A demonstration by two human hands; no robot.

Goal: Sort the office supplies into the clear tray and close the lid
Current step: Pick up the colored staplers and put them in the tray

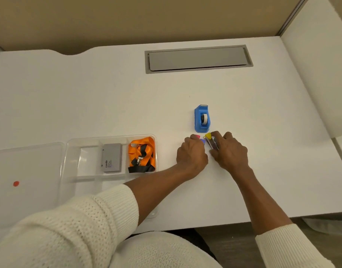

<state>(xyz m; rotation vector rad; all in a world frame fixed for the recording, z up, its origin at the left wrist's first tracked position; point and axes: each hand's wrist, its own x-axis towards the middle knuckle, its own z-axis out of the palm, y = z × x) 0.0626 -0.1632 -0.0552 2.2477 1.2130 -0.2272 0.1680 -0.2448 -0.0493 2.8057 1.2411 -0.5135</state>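
Note:
The clear tray [73,151] lies at the left of the white desk, with a grey Camlin box [111,158] in its middle compartment and an orange and black lanyard [141,154] in its right one. Its clear lid [27,171], marked with a red dot, rests to its left. A blue tape dispenser [202,118] stands right of centre. Just in front of it, my left hand [192,153] closes over pink and purple binder clips [200,138]. My right hand [229,150] grips a yellow clip and silver clips [210,140]. Both hands hide most of the clips.
A grey cable hatch [198,59] is set into the desk at the back. A tan partition runs behind, and a white panel [317,74] closes the right side. The desk's front edge lies under my forearms.

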